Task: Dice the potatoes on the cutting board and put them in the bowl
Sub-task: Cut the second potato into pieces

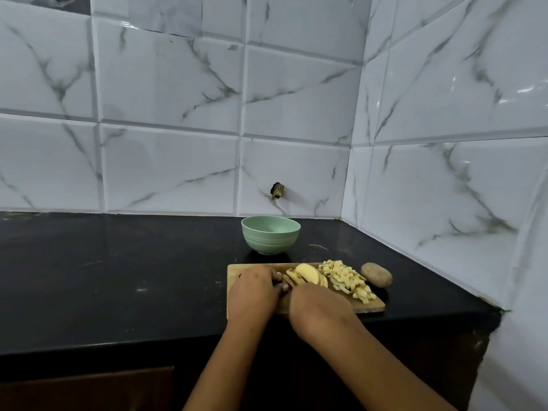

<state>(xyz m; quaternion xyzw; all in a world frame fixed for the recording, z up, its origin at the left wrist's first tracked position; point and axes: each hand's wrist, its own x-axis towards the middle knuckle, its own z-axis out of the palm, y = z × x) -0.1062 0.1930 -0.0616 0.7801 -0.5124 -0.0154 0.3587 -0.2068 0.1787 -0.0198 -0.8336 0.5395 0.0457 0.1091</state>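
- You work at a black counter (118, 277) set into a corner of white marble-patterned tiled wall (166, 114).
- The wooden cutting board (234, 271) lies near the counter's front edge, and the green bowl (270, 241) stands just behind it, apart from it.
- Done so far: a pile of diced potato (348, 280) covers the right part of the board.
- In progress: a potato cut into slices (308, 274) lies fanned at the middle of the board, with a few strips at its left end. This one looks only part-way to dice.
- Your left hand (255, 287) rests on the left part of the board, its fingers (275, 275) bent down at the strips. You cannot tell whether they pinch or only steady them.
- Your right hand (318, 307) sits just in front of the slices, back to the camera. Its fingers are hidden, so whether they grip a knife cannot be told, and no blade shows plainly.
- Still untouched: a whole unpeeled potato (376, 274) lies on the counter, just beside the board's right edge.
- Left to do, judging from this: finish dicing the slices, cut the whole potato, then move everything across. No dice show in the visible part of the bowl, so the transfer seems not yet begun.
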